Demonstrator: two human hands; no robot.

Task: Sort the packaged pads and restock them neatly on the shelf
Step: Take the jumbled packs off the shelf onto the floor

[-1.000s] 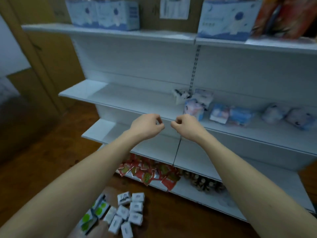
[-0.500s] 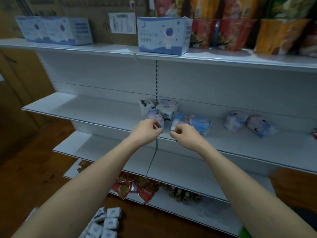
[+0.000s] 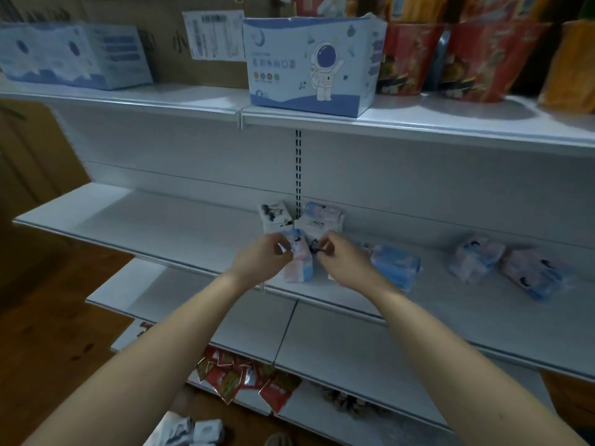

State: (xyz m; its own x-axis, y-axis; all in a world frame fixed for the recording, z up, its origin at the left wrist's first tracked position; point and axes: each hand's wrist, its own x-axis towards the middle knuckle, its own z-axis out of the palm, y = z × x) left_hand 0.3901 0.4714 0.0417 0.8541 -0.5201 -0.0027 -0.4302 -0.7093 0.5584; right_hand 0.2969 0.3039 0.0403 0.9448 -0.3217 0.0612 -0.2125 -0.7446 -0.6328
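- The pink-and-blue pad pack (image 3: 297, 259) stands upright near the front edge of the middle shelf (image 3: 180, 230), soft-wrapped, pale pink low down and light blue near the top, with a small dark figure printed on it.
- The left hand (image 3: 262, 260) has curled fingers at the pack's left side; whether it actually grips the pack cannot be told.
- The right hand (image 3: 343, 262) pinches something small and dark at the pack's upper right edge.
- Just behind the hands lie two white packs (image 3: 277, 215) and a pink-blue one (image 3: 323, 214).
- Right of the right hand lies a blue pack (image 3: 397, 267); further right, two more packs (image 3: 478, 259).
- Above the hands, a blue astronaut box (image 3: 310, 64) sits on the upper shelf (image 3: 418, 123).
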